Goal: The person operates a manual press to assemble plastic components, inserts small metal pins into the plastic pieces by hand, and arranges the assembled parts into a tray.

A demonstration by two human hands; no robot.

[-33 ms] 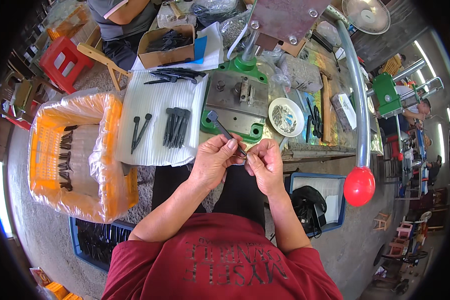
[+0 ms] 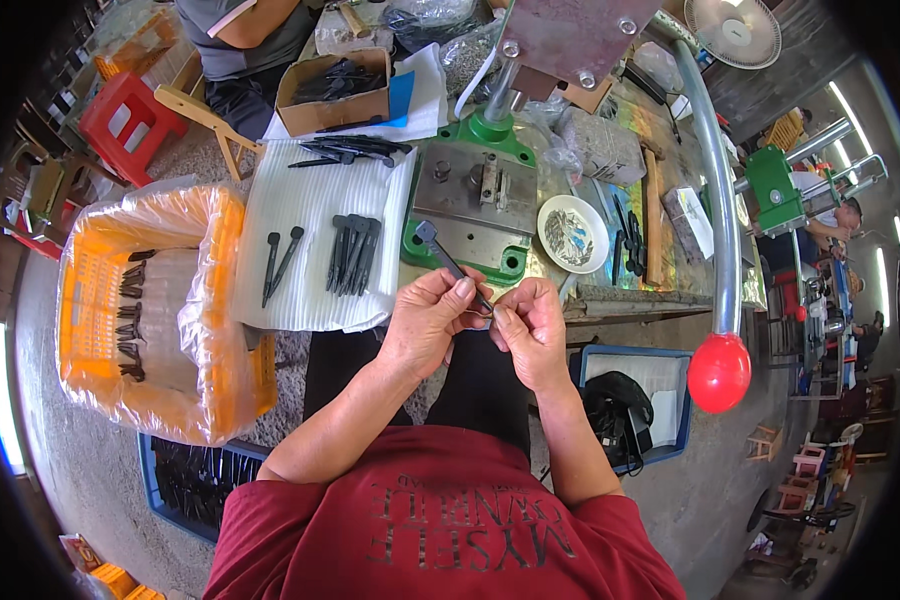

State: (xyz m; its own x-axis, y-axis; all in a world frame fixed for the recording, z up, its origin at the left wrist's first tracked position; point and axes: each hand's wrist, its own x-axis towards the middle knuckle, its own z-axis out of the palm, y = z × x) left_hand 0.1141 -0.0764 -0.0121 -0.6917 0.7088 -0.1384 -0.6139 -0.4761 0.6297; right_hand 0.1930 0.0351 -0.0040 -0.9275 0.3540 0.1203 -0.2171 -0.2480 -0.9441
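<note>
Centrally, a long dark metal tool [image 2: 448, 262] with a flat head at its far end is held above the person's lap, its shaft slanting away up and to the left over the front edge of a press base.

Left hand [image 2: 428, 320]: fingers curled around the near part of the shaft, thumb on top, grip closed on the tool.

Right hand [image 2: 530, 325]: thumb and forefinger pinched narrow at the tool's near end, touching the left hand's fingertips; what lies between them is too small to tell.

Press base [image 2: 470, 215]: grey metal plate on a green frame, directly beyond the hands, with a steel column rising from its far side.

White dish [image 2: 573, 234]: round, just right of the press base, holding small dark bits.

Lever [image 2: 710, 190]: curved grey pipe on the right, ending in a red ball knob [image 2: 719, 372] near the person's right elbow.

White ribbed sheet [image 2: 310, 250]: left of the press base, bearing a bunch of dark tools [image 2: 353, 252] side by side and two more [image 2: 278, 262] set apart to their left.

Orange crate [image 2: 150, 310]: far left, lined with clear plastic, with dark pieces in a row inside.

Cardboard box [image 2: 332, 90]: beyond the sheet, filled with dark tools.

Blue tray [image 2: 635, 400]: low on the right, holding a black object.

Red stool [image 2: 130, 115]: upper left, well apart.
</note>
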